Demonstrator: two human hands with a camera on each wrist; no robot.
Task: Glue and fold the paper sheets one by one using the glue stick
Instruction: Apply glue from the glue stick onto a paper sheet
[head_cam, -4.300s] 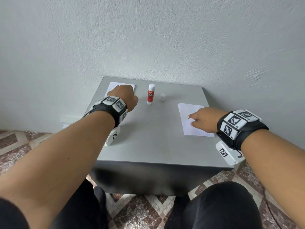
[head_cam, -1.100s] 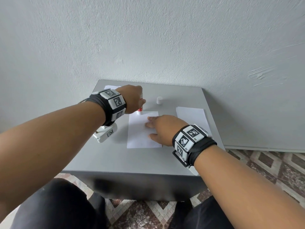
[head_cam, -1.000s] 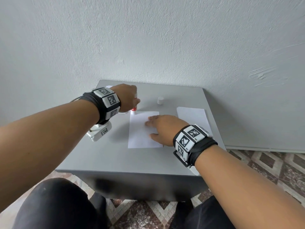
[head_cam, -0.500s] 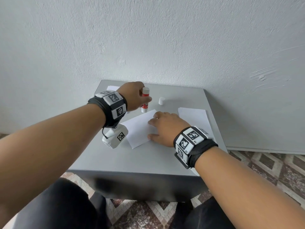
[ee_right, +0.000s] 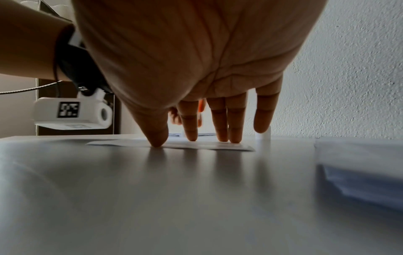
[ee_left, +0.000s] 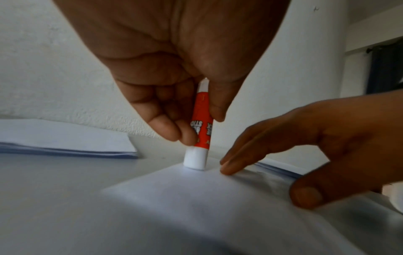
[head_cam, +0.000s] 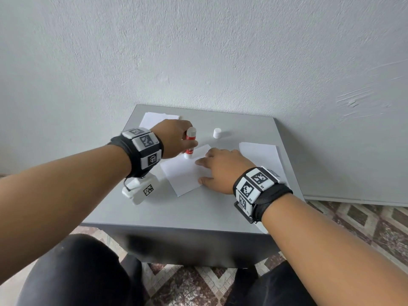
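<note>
Here the red-and-white glue stick [ee_left: 201, 127] stands inverted on a white sheet [head_cam: 183, 173].

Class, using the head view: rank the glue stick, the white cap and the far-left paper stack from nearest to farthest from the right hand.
1. glue stick, just left of the right hand.
2. white cap, behind the hand, near the wall.
3. paper stack, at the far-left corner.

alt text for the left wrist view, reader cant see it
The left hand pinches a red glue stick upright, its white end on a paper sheet. The right hand presses fingertips on the sheet beside it; a paper stack lies behind.
</note>
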